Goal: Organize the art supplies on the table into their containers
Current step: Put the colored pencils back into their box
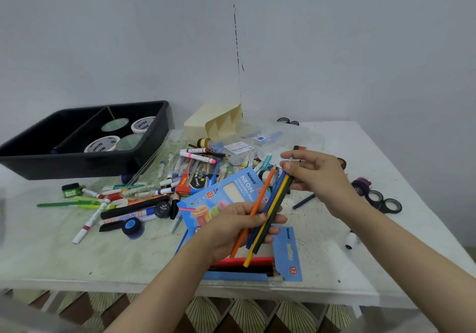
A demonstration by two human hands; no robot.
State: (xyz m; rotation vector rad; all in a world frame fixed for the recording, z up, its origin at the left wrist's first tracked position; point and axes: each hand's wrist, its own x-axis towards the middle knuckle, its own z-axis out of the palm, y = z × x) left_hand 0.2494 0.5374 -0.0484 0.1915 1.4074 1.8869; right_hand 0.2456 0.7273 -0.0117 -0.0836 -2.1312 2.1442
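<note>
left fingers [279, 219] gripping four long wooden coloured pencils [277, 198] | right fingers [296, 167] pinching their tips | risk: splayed orange one slipping onto blue cardboard box [244, 185] beneath

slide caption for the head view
Left hand grips four wooden coloured pencils, right hand pinches their tips, above a blue cardboard pencil box on a white table.

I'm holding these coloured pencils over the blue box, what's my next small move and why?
Probably slide the bundle of orange, blue, yellow and dark green wooden pencils, gripped by the left hand and pinched at the tips by the right hand, into the blue cardboard Ninso pencil box: its near end lies open, with pencils already inside.
</note>
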